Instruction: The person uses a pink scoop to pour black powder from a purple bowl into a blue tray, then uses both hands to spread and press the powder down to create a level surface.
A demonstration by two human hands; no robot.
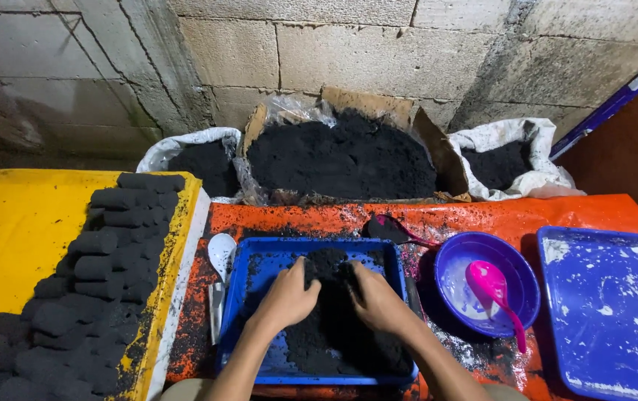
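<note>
We face a block wall [378, 44] and sacks [349, 156] of black powder. Briquettes [89, 289] lie stacked at left. In the blue tray [248, 297], our left hand [288, 297] and right hand [378, 301] press, half-curled, into the black mix [326, 319]. A pink spoon [491, 289] sits in the bowl [516, 260].

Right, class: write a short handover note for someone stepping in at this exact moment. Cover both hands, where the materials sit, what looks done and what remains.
Left hand and right hand: both palm-down, pressing into the pile of black powder in the blue tray; neither grips a tool.
Materials: more black powder in the open box and two white sacks by the wall. White spoon left of the tray; pink scoop in the purple bowl; a second blue tray far right.
Done: rows of black cylinders stacked on the yellow surface.
Left: the tray's powder is still loose, unshaped.
</note>
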